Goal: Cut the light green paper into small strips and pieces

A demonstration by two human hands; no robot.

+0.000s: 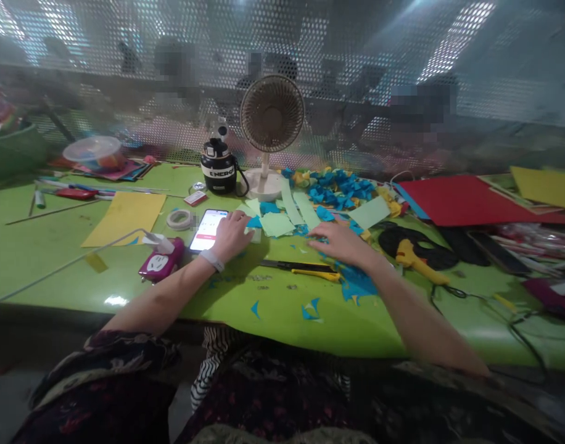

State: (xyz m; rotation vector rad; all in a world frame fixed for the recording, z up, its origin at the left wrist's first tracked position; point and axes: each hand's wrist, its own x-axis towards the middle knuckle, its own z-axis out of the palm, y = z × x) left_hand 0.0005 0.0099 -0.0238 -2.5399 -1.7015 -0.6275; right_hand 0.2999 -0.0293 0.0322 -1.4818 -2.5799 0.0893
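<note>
Left hand open on phone, gripping nothing - right hand wide, flat, just short of green paper strips, scissors close by on desk.

Bench lime green; paper scraps bright blue, paper strips pale green. Red card at right, yellow card at left. Pouch magenta with white face motif; sleeve dark, red floral print.
</note>
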